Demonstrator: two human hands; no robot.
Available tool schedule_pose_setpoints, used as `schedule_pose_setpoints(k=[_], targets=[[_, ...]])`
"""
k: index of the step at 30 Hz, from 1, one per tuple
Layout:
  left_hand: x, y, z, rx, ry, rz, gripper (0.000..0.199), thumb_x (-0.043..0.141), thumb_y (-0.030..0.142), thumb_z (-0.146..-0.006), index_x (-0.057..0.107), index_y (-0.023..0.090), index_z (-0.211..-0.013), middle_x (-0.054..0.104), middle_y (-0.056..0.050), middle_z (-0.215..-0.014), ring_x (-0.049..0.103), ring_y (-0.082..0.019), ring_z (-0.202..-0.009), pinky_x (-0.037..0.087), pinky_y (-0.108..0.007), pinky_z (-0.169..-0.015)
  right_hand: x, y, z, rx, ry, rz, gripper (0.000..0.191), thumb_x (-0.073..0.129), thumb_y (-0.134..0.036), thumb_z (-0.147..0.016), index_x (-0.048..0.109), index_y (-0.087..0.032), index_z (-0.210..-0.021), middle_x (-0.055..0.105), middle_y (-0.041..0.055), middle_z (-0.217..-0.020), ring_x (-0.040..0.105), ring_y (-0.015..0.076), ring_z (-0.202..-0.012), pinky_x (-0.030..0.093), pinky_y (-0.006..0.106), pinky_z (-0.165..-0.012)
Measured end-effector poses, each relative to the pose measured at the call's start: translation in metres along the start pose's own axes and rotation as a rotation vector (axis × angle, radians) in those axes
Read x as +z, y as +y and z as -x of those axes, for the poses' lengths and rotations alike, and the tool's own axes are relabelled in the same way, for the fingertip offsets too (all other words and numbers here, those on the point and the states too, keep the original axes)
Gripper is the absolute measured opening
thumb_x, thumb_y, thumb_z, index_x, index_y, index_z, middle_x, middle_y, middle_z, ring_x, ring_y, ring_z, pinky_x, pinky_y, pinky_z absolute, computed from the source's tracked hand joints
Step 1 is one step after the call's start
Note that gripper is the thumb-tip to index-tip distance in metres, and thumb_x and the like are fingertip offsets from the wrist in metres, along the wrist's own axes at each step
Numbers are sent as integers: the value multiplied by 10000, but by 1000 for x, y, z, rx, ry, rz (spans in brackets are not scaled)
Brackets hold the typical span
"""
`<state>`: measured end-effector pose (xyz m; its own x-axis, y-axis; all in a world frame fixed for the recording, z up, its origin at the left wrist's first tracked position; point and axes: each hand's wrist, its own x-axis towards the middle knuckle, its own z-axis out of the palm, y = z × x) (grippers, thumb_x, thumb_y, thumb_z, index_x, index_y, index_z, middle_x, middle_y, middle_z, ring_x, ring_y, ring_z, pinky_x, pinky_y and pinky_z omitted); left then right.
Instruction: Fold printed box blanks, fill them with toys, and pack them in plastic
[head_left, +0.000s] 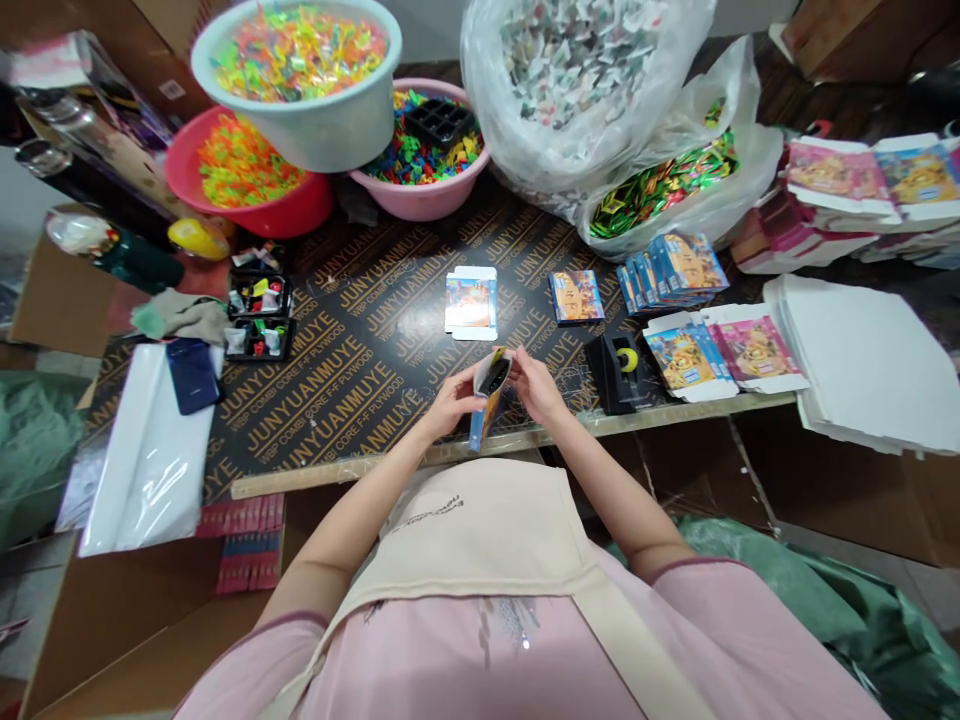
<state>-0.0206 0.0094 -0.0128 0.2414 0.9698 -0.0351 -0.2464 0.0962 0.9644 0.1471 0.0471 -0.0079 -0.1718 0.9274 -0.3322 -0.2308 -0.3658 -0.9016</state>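
Between my two hands, near the table's front edge, is a small blue printed box [484, 418] with its upper end open and something dark inside. My left hand [452, 402] is closed round its left side. The fingers of my right hand [534, 384] grip the right edge of the opening. Just beyond them a flattened box [472, 303] with white flaps lies on the table. Another blue printed box [577, 297] rests to its right, beside a row of stacked boxes [671, 272].
Along the back stand a pale blue tub [296, 118], a red basin [300, 205], a pink basin [420, 200] and plastic bags [525, 140] of small pieces. A tape dispenser [611, 372] sits right of my hands. Filled black trays [259, 338] and a phone [193, 375] lie left.
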Motion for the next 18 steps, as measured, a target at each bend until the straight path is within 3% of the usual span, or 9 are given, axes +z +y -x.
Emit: schedule_pose_setpoints(k=[3,7,11,14,16,18], targets=[[4,-10,7,-186,128,301,571,858,610,-541,769,169,-892,757,-85,-921,679,-296,-1039,533,-386,-881,7,-4,5,19,43,-9,447,768,-648,-626,706,-213,-707,694,2,-712,646,196,-789,509,328,-774],[7,-17,18,-309,350,412,467,908,510,-503,740,147,-744,729,-50,-696,703,-228,-840,532,-303,-738,12,-1,14,10,105,93,363,857,-450,-508,599,-207,-590,585,-53,-594,535,134,-624,457,286,-660],[11,-14,19,-325,471,490,425,895,463,-523,733,150,-761,730,-17,-675,680,-178,-704,509,-273,-676,14,5,19,-33,106,165,329,807,-423,-563,554,-220,-609,578,-45,-600,550,152,-635,470,299,-668],[17,-10,15,-343,525,508,421,901,443,-506,730,152,-757,729,-9,-669,656,-155,-635,484,-262,-643,11,6,20,-138,123,139,270,718,-456,-653,646,-225,-772,712,23,-809,645,208,-812,512,353,-814],[22,-7,13,-370,560,518,438,910,444,-465,722,148,-729,721,-11,-650,640,-152,-606,476,-268,-636,8,4,21,-174,194,140,278,669,-468,-686,674,-220,-812,738,49,-879,656,217,-852,512,369,-843],[30,-6,14,-392,584,549,453,918,439,-415,707,142,-685,710,-13,-634,624,-150,-590,483,-285,-656,7,3,25,-181,292,177,266,690,-453,-658,680,-210,-765,729,43,-823,642,205,-796,512,357,-795]])
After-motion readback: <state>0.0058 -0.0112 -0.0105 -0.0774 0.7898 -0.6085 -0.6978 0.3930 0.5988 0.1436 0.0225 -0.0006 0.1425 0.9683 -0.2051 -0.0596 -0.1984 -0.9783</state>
